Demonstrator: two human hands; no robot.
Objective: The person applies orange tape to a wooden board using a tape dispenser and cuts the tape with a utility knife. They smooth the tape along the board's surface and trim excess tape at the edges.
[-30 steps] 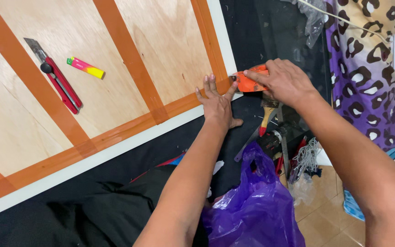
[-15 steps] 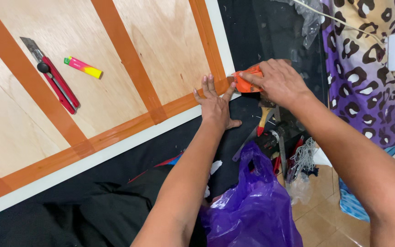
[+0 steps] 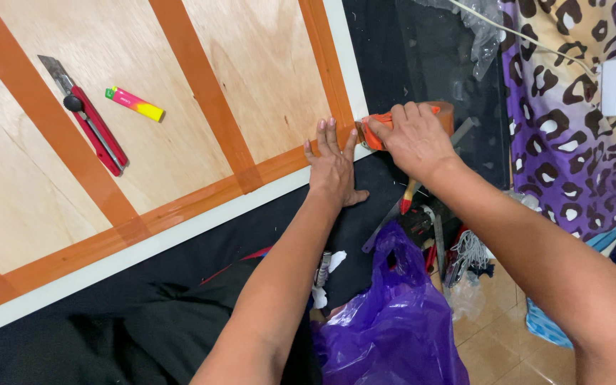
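My left hand (image 3: 334, 165) lies flat, fingers spread, on the corner of a plywood board (image 3: 137, 64), pressing on a strip of orange tape (image 3: 201, 196) that runs along the board's edge. Just to its right, my right hand (image 3: 409, 137) grips an orange tape roll (image 3: 440, 112) at the board's corner, with tape stretched from the roll to the board. Other orange strips cross the board in a grid.
A red utility knife (image 3: 90, 122) with its blade out and a pink-and-yellow marker (image 3: 134, 104) lie on the board at left. Black cloth (image 3: 180, 285) borders the board. A purple plastic bag (image 3: 393, 328), loose tools (image 3: 429, 228) and a leopard-print cloth (image 3: 572, 107) sit at right.
My right hand has kept the tape roll at the board's corner, shifting slightly. My left hand stays flat on the tape near the corner.
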